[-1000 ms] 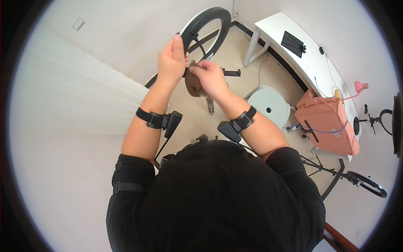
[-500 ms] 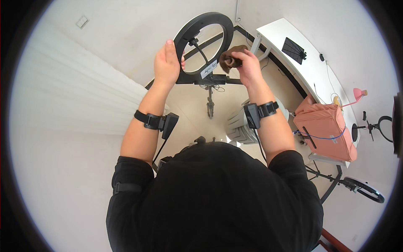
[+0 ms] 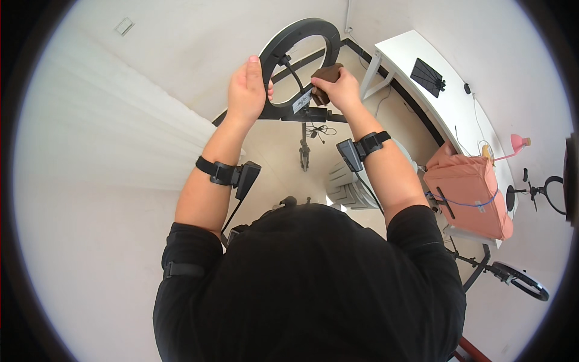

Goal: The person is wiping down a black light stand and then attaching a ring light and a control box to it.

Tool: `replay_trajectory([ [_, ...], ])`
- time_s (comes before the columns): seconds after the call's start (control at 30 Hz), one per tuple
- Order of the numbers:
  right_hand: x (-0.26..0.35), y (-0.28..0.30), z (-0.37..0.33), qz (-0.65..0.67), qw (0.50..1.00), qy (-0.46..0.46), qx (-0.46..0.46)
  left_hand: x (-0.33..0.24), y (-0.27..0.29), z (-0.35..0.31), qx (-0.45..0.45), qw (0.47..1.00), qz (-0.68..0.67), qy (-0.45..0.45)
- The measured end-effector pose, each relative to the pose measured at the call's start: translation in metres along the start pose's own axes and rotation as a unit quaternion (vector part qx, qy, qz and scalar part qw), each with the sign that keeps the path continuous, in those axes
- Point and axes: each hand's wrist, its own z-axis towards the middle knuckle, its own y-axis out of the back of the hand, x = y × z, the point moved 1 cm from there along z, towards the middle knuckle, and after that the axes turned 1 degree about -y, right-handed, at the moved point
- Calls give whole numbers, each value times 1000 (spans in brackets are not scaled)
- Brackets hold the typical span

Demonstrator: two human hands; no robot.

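1. Head view: the left hand [image 3: 246, 92] is gripping a black ring-shaped lamp [image 3: 310, 28] by its left rim; the right hand [image 3: 342, 90] is pinching a brown cloth [image 3: 325, 75] at its lower right.
2. The right forearm [image 3: 395, 172] is partly hiding a ribbed grey container [image 3: 348, 185]; a white table [image 3: 455, 111] is standing farther right.
3. A white label [image 3: 301, 102] is showing on the lamp, its print looking unreadable.

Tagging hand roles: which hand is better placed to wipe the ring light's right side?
Probably the right hand: it holds the brown cloth at that side, while the left hand grips the ring light on its left.
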Motion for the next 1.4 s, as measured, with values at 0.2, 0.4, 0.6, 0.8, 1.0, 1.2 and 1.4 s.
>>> replay_trajectory([
  [0.2, 20, 16, 21, -108, 953, 196, -205, -9, -7, -2, 14, 1000, 19, -12],
  [0.4, 78, 54, 33, -164, 910, 328, -194, -10, -5, 1, 26, 998, 45, -21],
  [0.6, 135, 61, 3, -208, 738, 616, -181, -18, -4, 1, 28, 998, 48, -7],
  [0.8, 128, 62, -1, -232, 731, 604, -217, -28, -6, 0, 43, 998, 47, 13],
  [1.0, 91, 52, 10, -246, 812, 461, -260, -31, -4, 4, 88, 996, 24, 18],
  [1.2, 20, 62, 26, -163, 979, 91, 75, -17, 1, 1, 35, 998, 53, 1],
  [1.4, -59, 85, -27, 83, 996, -9, 31, -17, 1, 1, 17, 998, 60, 2],
])
